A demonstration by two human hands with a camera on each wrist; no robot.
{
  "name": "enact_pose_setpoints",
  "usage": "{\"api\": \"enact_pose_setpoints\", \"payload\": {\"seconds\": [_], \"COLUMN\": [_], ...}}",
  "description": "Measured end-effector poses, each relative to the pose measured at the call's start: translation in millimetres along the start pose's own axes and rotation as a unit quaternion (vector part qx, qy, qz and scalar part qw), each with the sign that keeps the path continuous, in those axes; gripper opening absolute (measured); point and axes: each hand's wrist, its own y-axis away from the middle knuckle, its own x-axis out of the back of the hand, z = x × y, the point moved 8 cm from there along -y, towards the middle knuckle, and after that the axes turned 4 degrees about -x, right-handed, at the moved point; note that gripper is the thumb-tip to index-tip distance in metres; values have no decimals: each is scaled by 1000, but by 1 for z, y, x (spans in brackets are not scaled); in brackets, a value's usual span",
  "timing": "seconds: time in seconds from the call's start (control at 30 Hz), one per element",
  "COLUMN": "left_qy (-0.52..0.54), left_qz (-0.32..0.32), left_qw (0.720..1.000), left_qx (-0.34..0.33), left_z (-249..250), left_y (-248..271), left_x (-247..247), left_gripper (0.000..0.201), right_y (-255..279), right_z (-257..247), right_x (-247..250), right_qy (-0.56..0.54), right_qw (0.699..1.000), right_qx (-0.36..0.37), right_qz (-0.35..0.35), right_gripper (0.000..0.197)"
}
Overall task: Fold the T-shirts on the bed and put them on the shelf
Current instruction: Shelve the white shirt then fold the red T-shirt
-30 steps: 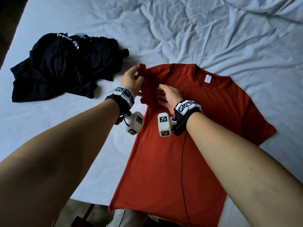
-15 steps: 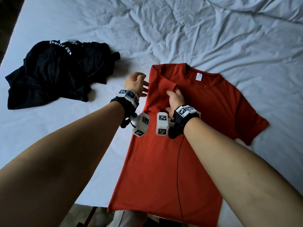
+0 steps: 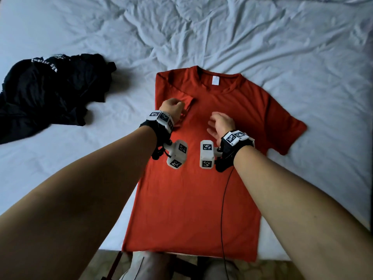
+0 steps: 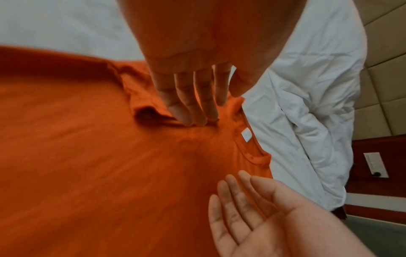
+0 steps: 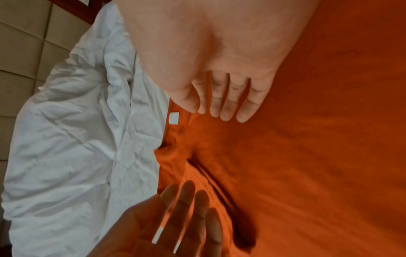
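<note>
A red T-shirt (image 3: 191, 188) lies flat and face up on the white bed, collar away from me. Its left sleeve (image 3: 187, 102) is folded in over the chest, while the right sleeve (image 3: 286, 128) still lies spread out. My left hand (image 3: 171, 108) is at the folded sleeve. In the left wrist view, the straight fingers (image 4: 193, 104) of that hand touch the sleeve's cuff (image 4: 145, 113). My right hand (image 3: 219, 126) is open over the chest, palm turned left. It holds nothing (image 5: 224, 104). A crumpled black T-shirt (image 3: 50, 91) lies to the left.
The wrinkled white sheet (image 3: 262, 37) stretches all around the shirts. A bunched white duvet (image 4: 307, 104) lies at the far end before a padded headboard (image 4: 384, 69). The red shirt's hem reaches the bed's near edge, with floor (image 3: 113, 265) below. No shelf shows.
The left sleeve, held up a second ago, now lies folded on the chest. My right hand let go of it and drew back to the right. My left hand came onto the sleeve.
</note>
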Motion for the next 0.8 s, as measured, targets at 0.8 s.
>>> {"api": "enact_pose_setpoints", "payload": {"seconds": [0.8], "left_qy": [-8], "left_qz": [-47], "left_qw": [998], "left_qx": [44], "left_z": [15], "left_y": [35], "left_x": [-275], "left_gripper": [18], "right_y": [-88], "right_z": [21], "right_x": [312], "right_qy": [80], "right_qw": [986], "right_qx": [-133], "right_qz": [65], "right_gripper": [38]}}
